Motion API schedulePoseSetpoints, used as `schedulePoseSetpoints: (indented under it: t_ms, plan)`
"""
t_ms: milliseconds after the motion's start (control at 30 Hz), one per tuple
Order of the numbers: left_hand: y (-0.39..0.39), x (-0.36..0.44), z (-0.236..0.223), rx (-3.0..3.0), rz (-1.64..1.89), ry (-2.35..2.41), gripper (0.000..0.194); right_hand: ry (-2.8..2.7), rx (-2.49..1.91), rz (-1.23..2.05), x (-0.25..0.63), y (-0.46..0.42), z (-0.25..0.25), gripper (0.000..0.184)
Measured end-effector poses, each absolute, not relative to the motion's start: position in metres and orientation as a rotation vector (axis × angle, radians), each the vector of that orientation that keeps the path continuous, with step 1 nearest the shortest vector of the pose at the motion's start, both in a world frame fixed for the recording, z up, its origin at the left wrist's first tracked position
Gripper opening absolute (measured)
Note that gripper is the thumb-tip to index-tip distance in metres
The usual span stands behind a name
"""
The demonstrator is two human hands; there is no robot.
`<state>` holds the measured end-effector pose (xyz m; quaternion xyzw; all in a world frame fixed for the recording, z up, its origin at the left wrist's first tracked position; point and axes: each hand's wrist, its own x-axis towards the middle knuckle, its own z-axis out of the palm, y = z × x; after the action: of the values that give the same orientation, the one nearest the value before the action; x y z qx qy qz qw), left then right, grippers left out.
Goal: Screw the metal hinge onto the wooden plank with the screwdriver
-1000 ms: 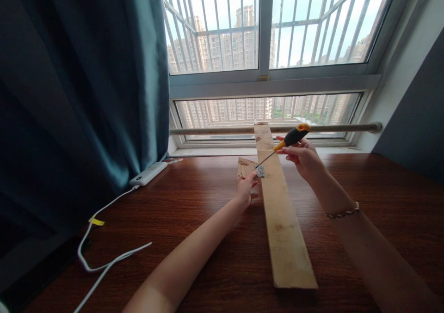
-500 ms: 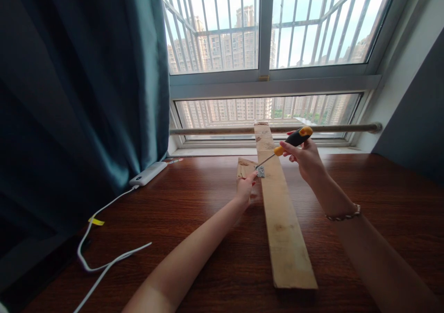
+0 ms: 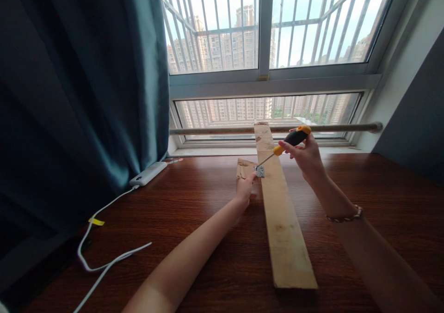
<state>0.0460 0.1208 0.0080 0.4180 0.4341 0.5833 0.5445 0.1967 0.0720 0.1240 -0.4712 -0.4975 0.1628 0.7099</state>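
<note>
My right hand is closed around a screwdriver with a black and yellow handle. Its shaft slants down to the left, and the tip meets a small metal hinge. The hinge spans a long wooden board and a short wooden piece to the board's left. My left hand grips the short piece beside the hinge, its thumb close to the screwdriver tip. Whether a screw sits under the tip is too small to make out.
A white power strip with a white cable lies on the dark brown tabletop at the left, beside a blue curtain. Behind the table, a horizontal rail crosses in front of the barred window. The long board's far end is near this rail.
The screwdriver handle and my right hand have shifted very slightly left. My left hand, the boards and the hinge stay practically where they were.
</note>
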Motion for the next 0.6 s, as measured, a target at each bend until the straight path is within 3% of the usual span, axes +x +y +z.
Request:
schedulePoseSetpoints:
  t_ms: [167, 333, 600]
  plan:
    - [0.12, 0.046, 0.008, 0.995, 1.377, 1.016, 0.026, -1.114, -1.024, 0.281, 0.202, 0.075, 0.122, 0.053]
    - [0.119, 0.046, 0.009, 0.991, 1.403, 0.981, 0.025, -1.206, -1.004, 0.3, 0.201, 0.073, 0.124, 0.042]
    - [0.122, 0.046, 0.007, 0.978, 1.415, 0.991, 0.026, -1.125, -1.012, 0.242, 0.204, 0.082, 0.112, 0.054]
